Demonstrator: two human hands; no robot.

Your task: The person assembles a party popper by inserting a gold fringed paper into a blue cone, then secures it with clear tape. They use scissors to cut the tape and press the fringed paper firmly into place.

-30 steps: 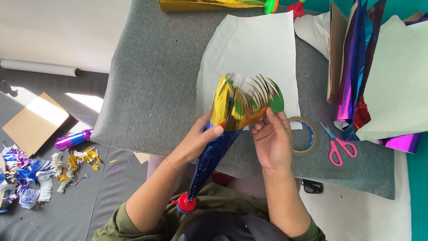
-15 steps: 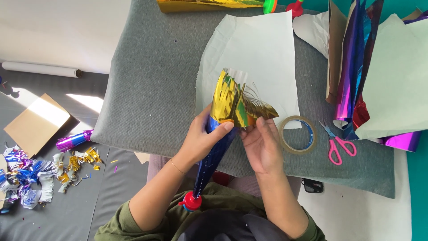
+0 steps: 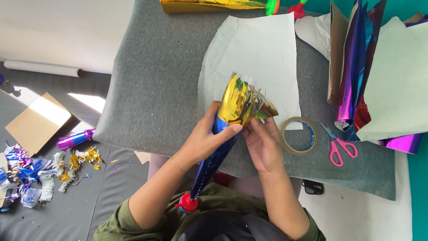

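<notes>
We see a blue foil cone (image 3: 214,163) with a red plastic tip (image 3: 187,203) pointing down toward the person's lap and its wide end raised over the grey felt-covered table (image 3: 151,89). A gold fringed foil strip (image 3: 238,103) wraps the wide end, its cut strands fanning out to the right. The left hand (image 3: 203,140) is clasped around the cone just below the fringe; the right hand (image 3: 263,145) pinches the fringe's loose end with its fingertips. On the table we find a sheet of white paper (image 3: 258,49), a roll of clear tape (image 3: 298,135), pink-handled scissors (image 3: 338,145) and a stack of coloured foil sheets (image 3: 356,71). Fringe scraps (image 3: 35,172) litter the dark floor (image 3: 67,209) at left.
</notes>
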